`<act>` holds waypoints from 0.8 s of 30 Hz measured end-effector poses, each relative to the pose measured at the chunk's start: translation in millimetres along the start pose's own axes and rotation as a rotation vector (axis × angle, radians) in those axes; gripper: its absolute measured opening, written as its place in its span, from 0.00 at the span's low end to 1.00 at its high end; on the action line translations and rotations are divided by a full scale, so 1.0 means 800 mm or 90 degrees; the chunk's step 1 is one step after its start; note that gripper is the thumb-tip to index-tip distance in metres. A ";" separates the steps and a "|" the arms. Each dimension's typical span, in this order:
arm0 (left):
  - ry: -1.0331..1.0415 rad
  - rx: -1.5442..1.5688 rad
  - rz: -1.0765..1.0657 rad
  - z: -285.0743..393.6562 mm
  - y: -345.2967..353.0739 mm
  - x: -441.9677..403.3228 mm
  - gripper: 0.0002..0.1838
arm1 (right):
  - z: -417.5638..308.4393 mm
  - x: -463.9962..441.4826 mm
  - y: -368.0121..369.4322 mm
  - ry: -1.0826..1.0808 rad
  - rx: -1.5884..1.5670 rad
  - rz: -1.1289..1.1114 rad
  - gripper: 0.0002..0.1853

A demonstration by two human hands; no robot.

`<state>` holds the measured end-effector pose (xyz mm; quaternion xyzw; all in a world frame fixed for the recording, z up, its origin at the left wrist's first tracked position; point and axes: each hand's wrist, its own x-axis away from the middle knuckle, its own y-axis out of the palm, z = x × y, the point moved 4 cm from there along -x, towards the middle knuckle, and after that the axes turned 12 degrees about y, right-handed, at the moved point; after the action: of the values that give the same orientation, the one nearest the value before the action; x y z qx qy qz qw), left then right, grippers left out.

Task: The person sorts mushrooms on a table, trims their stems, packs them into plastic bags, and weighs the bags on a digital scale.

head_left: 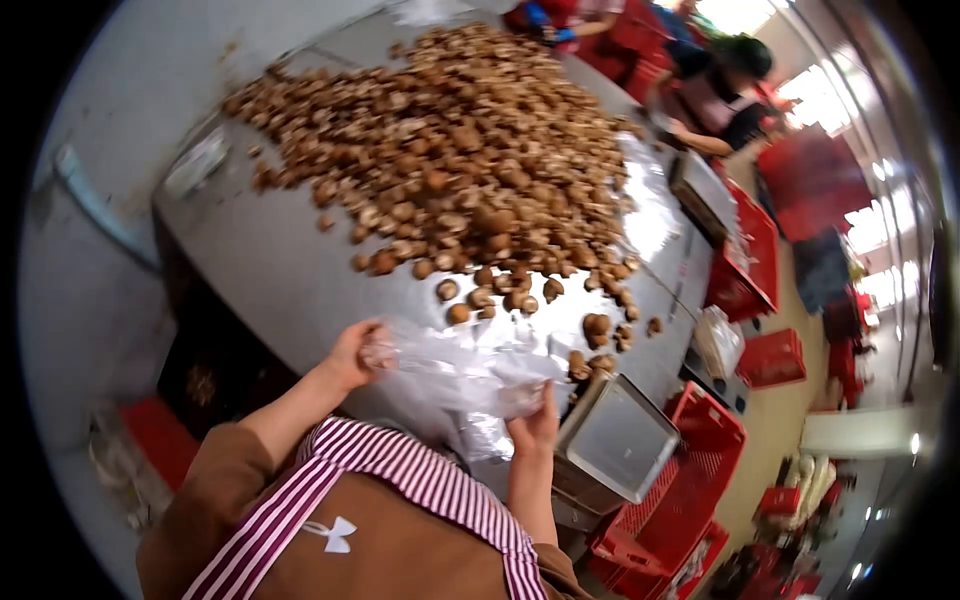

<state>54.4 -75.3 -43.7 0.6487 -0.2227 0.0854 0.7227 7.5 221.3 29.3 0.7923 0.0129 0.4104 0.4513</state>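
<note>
Between my two hands a clear plastic bag (450, 375) is stretched over the near edge of the metal table (270, 265). My left hand (357, 357) grips the bag's left side. On the other side, my right hand (533, 418) has its fingers closed on the bag, partly hidden by the film. No contents can be made out inside the bag. Just beyond it lie a few loose brown mushrooms (459, 313), at the front of a large heap of mushrooms (450, 140).
A metal scale (620, 440) stands right of my right hand, with red crates (690, 470) beside it. Across the table a person (715, 95) works near another scale (700, 190). A plastic packet (198, 160) lies at the table's left edge. A white bag (718, 342) sits to the right.
</note>
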 end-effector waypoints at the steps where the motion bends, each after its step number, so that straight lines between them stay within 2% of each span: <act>1: 0.020 0.010 0.017 -0.001 -0.005 0.010 0.17 | 0.001 -0.027 -0.008 0.067 -0.113 -0.175 0.14; 2: 0.019 -0.015 0.049 -0.006 -0.006 0.011 0.16 | 0.000 -0.051 -0.015 0.126 -0.233 -0.347 0.15; 3: 0.013 -0.043 0.078 -0.010 -0.006 0.010 0.16 | 0.007 -0.053 0.001 0.018 -0.190 -0.070 0.16; 4: 0.021 -0.043 0.088 -0.011 -0.003 0.012 0.16 | 0.016 -0.063 0.006 0.031 -0.192 -0.069 0.16; 6: 0.167 -0.073 0.335 0.010 -0.029 0.012 0.17 | 0.041 -0.092 0.000 0.088 -0.133 -0.053 0.18; 7: 0.156 -0.041 0.190 0.026 -0.050 0.010 0.20 | 0.054 -0.115 -0.022 0.123 -0.049 -0.069 0.19; 9: 0.161 -0.036 0.216 0.050 -0.104 0.005 0.21 | 0.097 -0.175 -0.082 0.211 -0.051 -0.018 0.18; 10: 0.165 -0.034 0.230 0.058 -0.110 0.002 0.21 | 0.116 -0.173 -0.059 0.248 -0.048 0.010 0.18; 11: 0.208 -0.048 0.357 0.066 -0.122 -0.004 0.22 | 0.130 -0.168 -0.040 0.221 -0.008 0.092 0.16; 12: 0.208 -0.047 0.362 0.076 -0.126 -0.010 0.22 | 0.140 -0.176 -0.043 0.226 -0.009 0.095 0.16; 14: 0.240 -0.104 0.477 0.098 -0.153 -0.020 0.24 | 0.161 -0.205 -0.067 0.293 0.001 0.114 0.15; 15: 0.247 -0.110 0.433 0.115 -0.174 -0.033 0.23 | 0.173 -0.231 -0.083 0.294 -0.028 0.112 0.14; 16: 0.243 -0.112 0.436 0.125 -0.158 -0.046 0.23 | 0.175 -0.239 -0.072 0.293 -0.033 0.115 0.14; 18: 0.330 -0.232 0.469 0.152 -0.123 -0.079 0.21 | 0.173 -0.261 -0.039 0.286 -0.088 0.080 0.13; 22: 0.310 -0.304 0.502 0.170 -0.096 -0.141 0.18 | 0.153 -0.283 -0.014 0.281 -0.120 0.076 0.13; 23: 0.295 -0.336 0.458 0.162 -0.086 -0.149 0.18 | 0.146 -0.267 -0.006 0.261 -0.091 0.174 0.14; 24: 0.280 -0.367 0.413 0.153 -0.072 -0.156 0.19 | 0.141 -0.267 -0.010 0.261 -0.093 0.174 0.14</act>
<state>-58.3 -182.5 -142.6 0.2856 -0.2702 0.3759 0.8391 -56.9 63.1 -141.9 0.6523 -0.0330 0.6194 0.4356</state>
